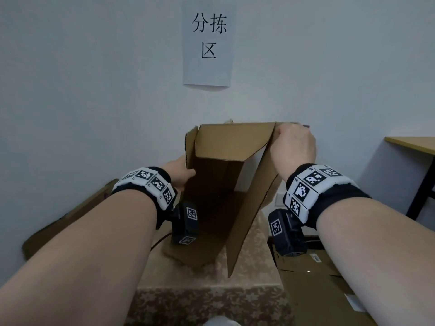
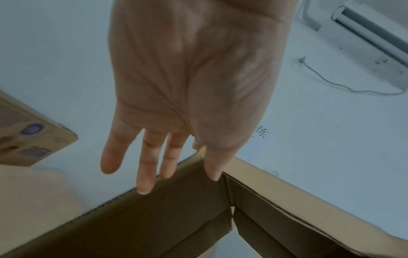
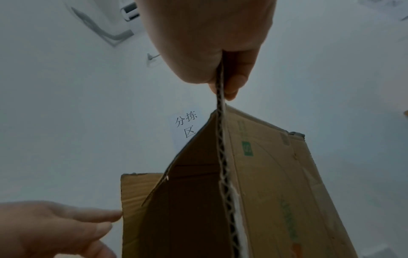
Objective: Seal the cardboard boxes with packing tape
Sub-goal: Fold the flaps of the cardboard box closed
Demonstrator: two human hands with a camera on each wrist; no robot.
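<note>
A brown cardboard box (image 1: 226, 147) is held up off the table, partly unfolded, with its open end toward me and its flaps loose. My right hand (image 1: 292, 142) grips its upper right wall; in the right wrist view the thumb and fingers (image 3: 234, 82) pinch the corrugated edge of the box (image 3: 276, 183). My left hand (image 1: 181, 172) is at the box's left flap. In the left wrist view its fingers (image 2: 145, 165) lie straight against the edge of the box (image 2: 176, 218). No tape roll is in sight.
Below the box is a table with a patterned cloth (image 1: 200, 297). Flattened cardboard boxes (image 1: 317, 274) lie to the right, and another cardboard piece (image 1: 70, 220) leans at the left. A paper sign (image 1: 208, 43) hangs on the wall. A desk (image 1: 414, 144) stands at far right.
</note>
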